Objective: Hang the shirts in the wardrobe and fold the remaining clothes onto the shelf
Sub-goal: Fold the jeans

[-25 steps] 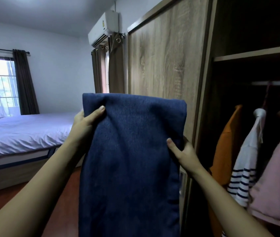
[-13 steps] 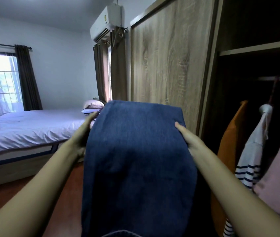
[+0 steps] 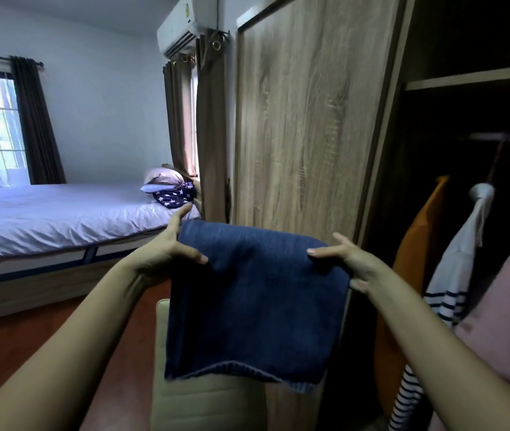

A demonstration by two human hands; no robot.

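Note:
A dark blue knitted garment (image 3: 253, 303) hangs folded over in front of me, its ribbed hem at the bottom. My left hand (image 3: 169, 250) pinches its upper left edge and my right hand (image 3: 344, 259) grips the upper right edge. To the right the wardrobe stands open; an orange shirt (image 3: 415, 244), a white striped shirt (image 3: 456, 275) and a pink shirt (image 3: 502, 306) hang from its rail (image 3: 508, 136). A wooden shelf (image 3: 471, 79) runs above the rail.
The wardrobe's wooden sliding door (image 3: 303, 126) is straight ahead. A beige padded chair back (image 3: 204, 399) sits below the garment. A bed (image 3: 54, 219) with pillows and a star-patterned cloth (image 3: 174, 195) fills the left. Curtains (image 3: 210, 135) hang beside the wardrobe.
The blue garment has dropped lower and been folded shorter, so its hem now shows. Both hands moved down with it, and the chair back came into view.

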